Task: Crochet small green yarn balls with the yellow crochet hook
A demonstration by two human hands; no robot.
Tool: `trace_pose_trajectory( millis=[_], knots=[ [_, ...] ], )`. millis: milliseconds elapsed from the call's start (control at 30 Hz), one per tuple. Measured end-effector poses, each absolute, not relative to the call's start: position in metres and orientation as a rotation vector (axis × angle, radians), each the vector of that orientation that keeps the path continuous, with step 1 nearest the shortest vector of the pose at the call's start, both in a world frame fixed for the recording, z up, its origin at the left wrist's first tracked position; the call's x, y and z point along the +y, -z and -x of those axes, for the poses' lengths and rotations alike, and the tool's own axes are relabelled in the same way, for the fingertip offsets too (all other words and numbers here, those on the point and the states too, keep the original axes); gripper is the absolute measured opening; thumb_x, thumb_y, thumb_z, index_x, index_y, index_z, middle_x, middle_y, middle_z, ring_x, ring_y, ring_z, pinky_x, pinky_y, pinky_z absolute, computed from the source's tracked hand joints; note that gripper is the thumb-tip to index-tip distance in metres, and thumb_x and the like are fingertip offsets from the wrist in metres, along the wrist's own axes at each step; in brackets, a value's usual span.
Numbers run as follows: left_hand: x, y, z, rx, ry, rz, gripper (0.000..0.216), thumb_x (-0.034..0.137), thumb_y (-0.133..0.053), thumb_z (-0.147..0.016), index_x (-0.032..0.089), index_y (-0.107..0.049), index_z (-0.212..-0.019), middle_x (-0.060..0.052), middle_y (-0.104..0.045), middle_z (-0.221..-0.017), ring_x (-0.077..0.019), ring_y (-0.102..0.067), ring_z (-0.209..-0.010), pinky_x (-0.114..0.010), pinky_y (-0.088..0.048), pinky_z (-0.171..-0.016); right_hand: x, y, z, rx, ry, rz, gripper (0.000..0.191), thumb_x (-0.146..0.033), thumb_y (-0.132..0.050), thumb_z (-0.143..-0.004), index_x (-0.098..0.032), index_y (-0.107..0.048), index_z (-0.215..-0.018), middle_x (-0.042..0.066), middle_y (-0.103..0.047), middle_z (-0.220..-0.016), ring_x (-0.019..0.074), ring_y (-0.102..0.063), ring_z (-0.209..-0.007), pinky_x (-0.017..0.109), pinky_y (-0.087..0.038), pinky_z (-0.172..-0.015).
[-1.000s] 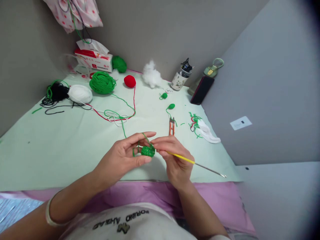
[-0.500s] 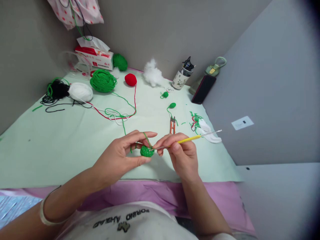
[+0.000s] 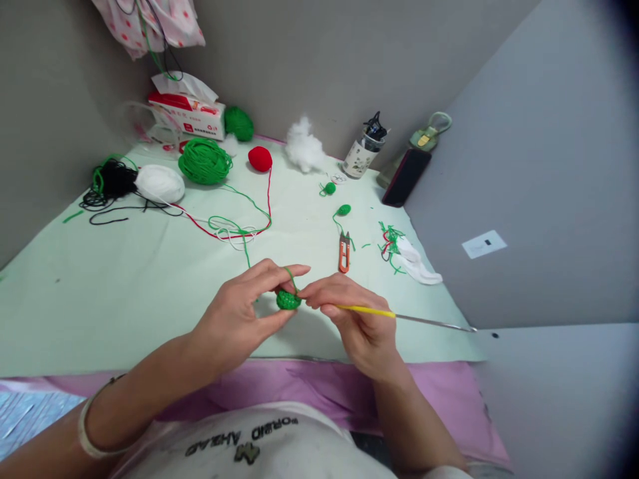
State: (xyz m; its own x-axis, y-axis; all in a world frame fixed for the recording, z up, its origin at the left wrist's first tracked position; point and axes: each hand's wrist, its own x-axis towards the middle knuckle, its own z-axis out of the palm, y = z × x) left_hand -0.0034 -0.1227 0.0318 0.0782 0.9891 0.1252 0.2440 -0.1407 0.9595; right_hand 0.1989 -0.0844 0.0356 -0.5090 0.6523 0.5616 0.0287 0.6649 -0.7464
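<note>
My left hand [image 3: 244, 309] pinches a small green crochet piece [image 3: 288, 300] between thumb and fingers, with green yarn looped over its forefinger. My right hand [image 3: 357, 316] is closed on a crochet hook [image 3: 399, 316] with a yellow grip; the metal end points right and the hook end meets the green piece. Both hands hover above the pale green mat [image 3: 150, 279], near its front edge. A strand of green yarn runs from the piece back to the green yarn ball [image 3: 204, 161].
Orange snips [image 3: 343, 253] lie just behind my hands. Farther back are white yarn [image 3: 160, 183], black yarn [image 3: 114, 181], a red ball [image 3: 260, 158], white stuffing [image 3: 303, 148], a tissue box [image 3: 187, 114], a jar [image 3: 360, 156], a dark phone [image 3: 403, 178] and yarn scraps [image 3: 407, 256].
My right hand swung the hook's free end up and right half a second ago, then lowered it to point right again. The green piece turned slightly in my left fingers.
</note>
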Motion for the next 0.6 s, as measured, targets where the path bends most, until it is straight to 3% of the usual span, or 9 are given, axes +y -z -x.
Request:
trace_pose_trajectory(
  millis=[233,433,600],
  knots=[
    [-0.124,-0.025,-0.002,1.345,-1.222,-1.536,0.039,0.013,-0.074,-0.080,0.031,-0.079,-0.115,-0.001,-0.066,-0.091,-0.0196,-0.067,-0.088,-0.030,-0.057,-0.083,-0.086,-0.028,-0.195,-2.158,-0.597,0.510,0.027,-0.010,-0.053,-0.099,-0.025,-0.068,-0.116,0.010,-0.076,-0.105,0.0224,-0.072,-0.100,0.040,-0.061,-0.080],
    [-0.124,-0.019,0.001,1.225,-1.196,-1.642,0.037,0.015,-0.069,-0.087,0.028,-0.078,-0.121,-0.003,-0.065,-0.089,-0.0191,-0.067,-0.088,-0.029,-0.057,-0.084,-0.078,-0.030,-0.199,-2.051,-0.892,0.525,0.020,-0.013,-0.055,-0.100,-0.025,-0.070,-0.108,0.007,-0.077,-0.097,0.0203,-0.074,-0.093,0.039,-0.063,-0.082],
    [-0.122,-0.019,-0.001,1.333,-1.197,-1.550,0.043,0.013,-0.071,-0.084,0.030,-0.077,-0.123,-0.002,-0.064,-0.092,-0.0187,-0.066,-0.090,-0.029,-0.055,-0.084,-0.085,-0.020,-0.192,-2.188,-0.462,0.554,0.024,-0.011,-0.056,-0.098,-0.026,-0.070,-0.110,0.010,-0.078,-0.104,0.0212,-0.073,-0.094,0.036,-0.063,-0.077]
  ],
)
